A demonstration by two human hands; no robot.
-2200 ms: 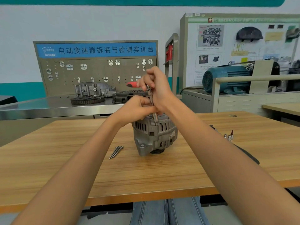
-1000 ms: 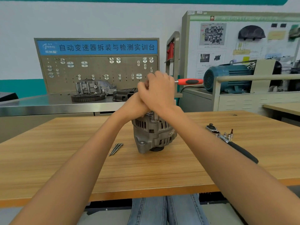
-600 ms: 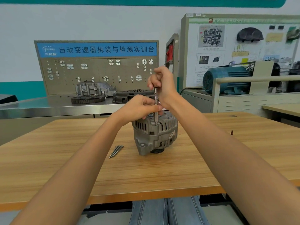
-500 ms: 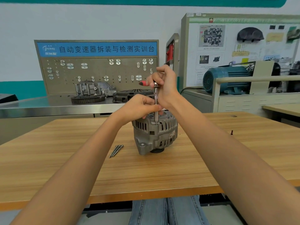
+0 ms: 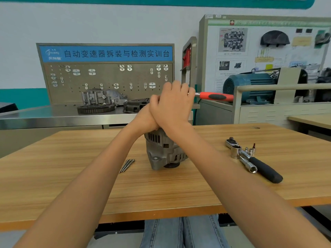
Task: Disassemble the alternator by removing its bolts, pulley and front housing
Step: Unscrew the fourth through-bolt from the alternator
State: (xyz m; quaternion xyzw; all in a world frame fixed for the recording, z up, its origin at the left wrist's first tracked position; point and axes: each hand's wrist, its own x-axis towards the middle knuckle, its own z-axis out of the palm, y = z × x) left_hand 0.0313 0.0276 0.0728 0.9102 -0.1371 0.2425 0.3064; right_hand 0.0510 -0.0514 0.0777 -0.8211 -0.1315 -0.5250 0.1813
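I see my right hand (image 5: 172, 106) curled over the head end of a ratchet wrench (image 5: 215, 96), whose smooth red handle with a black rubber inlay sticks out level to the right of my knuckles. My left hand (image 5: 146, 119) sits tucked under and just left of the right one, pressed against it above the alternator; its fingers are hidden, so I cannot tell whether it is clenched, loose or gripping something.

The alternator (image 5: 163, 151) stands directly below both hands on the bench (image 5: 53, 176), a squat grey cast-metal drum with a dull, rough finish, ribbed vent slots round its side and a mounting lug with a bolt hole low on its near-left face. A dark round part shows under its base, touching the wood.

Just left of the alternator, beneath my left forearm, three long thin steel bolts (image 5: 126, 165) lie side by side, touching one another. Well to the right of my right forearm lies a second ratchet (image 5: 258, 161) with a shiny chrome head and a matte black grip, a chrome socket (image 5: 250, 168) beside its shaft and a few small bits (image 5: 250, 149) standing near it.

The bench is pale wood-grain laminate with an orange edge strip. Beyond my hands, a steel counter (image 5: 44, 117) carries a toothed ring gear (image 5: 95, 108) and a cast housing (image 5: 103, 96).
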